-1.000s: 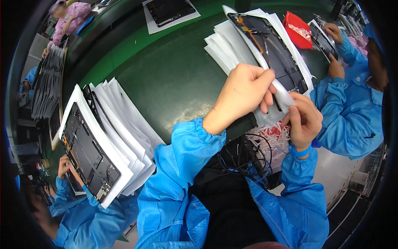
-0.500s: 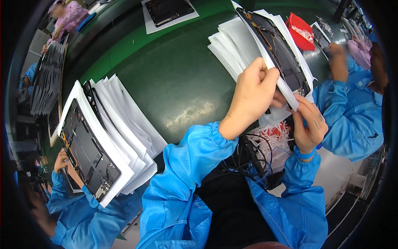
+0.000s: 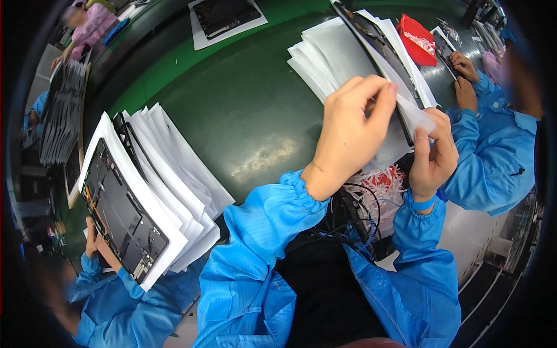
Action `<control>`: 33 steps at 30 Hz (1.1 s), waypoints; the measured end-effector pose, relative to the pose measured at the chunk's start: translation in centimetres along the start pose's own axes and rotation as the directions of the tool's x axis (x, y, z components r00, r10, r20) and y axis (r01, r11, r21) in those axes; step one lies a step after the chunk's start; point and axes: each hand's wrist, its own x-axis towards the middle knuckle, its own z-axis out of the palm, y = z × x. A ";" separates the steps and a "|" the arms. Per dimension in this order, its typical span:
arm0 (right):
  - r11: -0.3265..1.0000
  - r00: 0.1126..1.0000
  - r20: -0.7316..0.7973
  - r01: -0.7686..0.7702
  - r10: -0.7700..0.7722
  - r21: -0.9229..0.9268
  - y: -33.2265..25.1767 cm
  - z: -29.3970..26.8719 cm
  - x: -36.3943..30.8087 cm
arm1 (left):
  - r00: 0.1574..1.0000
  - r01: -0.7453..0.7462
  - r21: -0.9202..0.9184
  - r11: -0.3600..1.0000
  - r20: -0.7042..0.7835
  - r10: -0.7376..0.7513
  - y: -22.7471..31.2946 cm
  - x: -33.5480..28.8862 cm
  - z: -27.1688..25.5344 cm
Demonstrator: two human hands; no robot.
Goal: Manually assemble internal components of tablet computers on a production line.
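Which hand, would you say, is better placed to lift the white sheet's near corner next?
Probably the right hand: its fingers pinch that corner of the white sheet, whereas the left hand is farther from it.

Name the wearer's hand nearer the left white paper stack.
Left: the left hand is right of the paper stack; the right hand is farther right, pinching a white sheet.

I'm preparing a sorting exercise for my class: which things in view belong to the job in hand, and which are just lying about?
Belong, it seems:
right hand, pinching a white sheet
left hand, near the sheet
tilted dark panel
stack of panels and sheets at left, probably

Lying about, it seems:
red bin
white strips in it
black cables
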 end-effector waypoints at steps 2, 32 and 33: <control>0.989 0.989 -0.057 -0.136 0.139 0.060 -0.3 0.6 -0.8 | 0.998 0.055 -0.110 0.992 0.036 -0.052 -0.2 -1.1 0.3; 0.945 0.859 -0.507 0.107 0.068 0.308 4.5 1.3 2.1 | 0.971 -0.239 0.468 0.851 0.105 0.215 -0.9 -4.6 1.0; 0.959 0.867 -0.496 0.111 0.035 0.261 4.4 1.1 2.7 | 0.955 -0.292 0.404 0.867 0.069 0.290 -0.4 -4.1 1.0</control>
